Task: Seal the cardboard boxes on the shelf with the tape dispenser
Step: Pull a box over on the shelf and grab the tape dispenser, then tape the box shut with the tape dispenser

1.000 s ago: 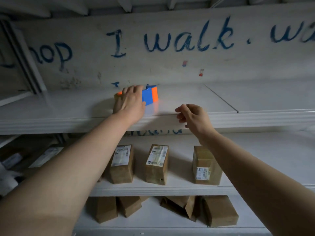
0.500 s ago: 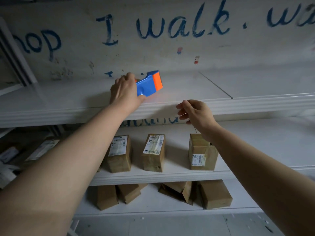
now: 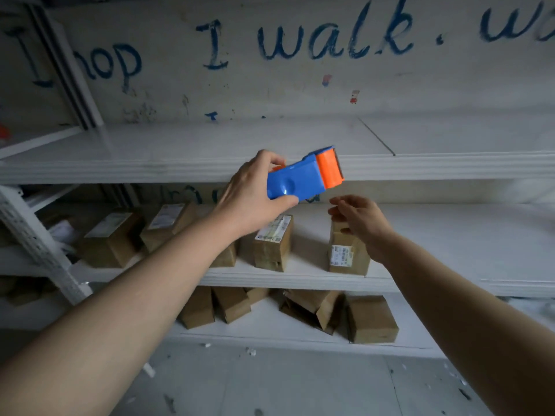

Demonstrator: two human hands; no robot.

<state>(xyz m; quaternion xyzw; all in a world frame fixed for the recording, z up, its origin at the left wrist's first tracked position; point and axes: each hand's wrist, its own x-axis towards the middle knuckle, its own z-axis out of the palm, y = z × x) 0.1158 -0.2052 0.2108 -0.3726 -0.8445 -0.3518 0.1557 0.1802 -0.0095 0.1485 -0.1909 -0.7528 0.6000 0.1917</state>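
Fingers of the left hand (image 3: 249, 199) are curling round the back of the blue tape dispenser (image 3: 295, 183), thumb underneath, holding it in the air in front of the top shelf (image 3: 120, 172), with its orange end (image 3: 330, 171) pointing right. The right hand (image 3: 362, 222) is hovering just below, fingers loosely bent, seemingly holding nothing. Behind it, cardboard boxes (image 3: 271, 244) are standing on the middle shelf (image 3: 450, 250), and more are lying on the bottom shelf (image 3: 270, 327).
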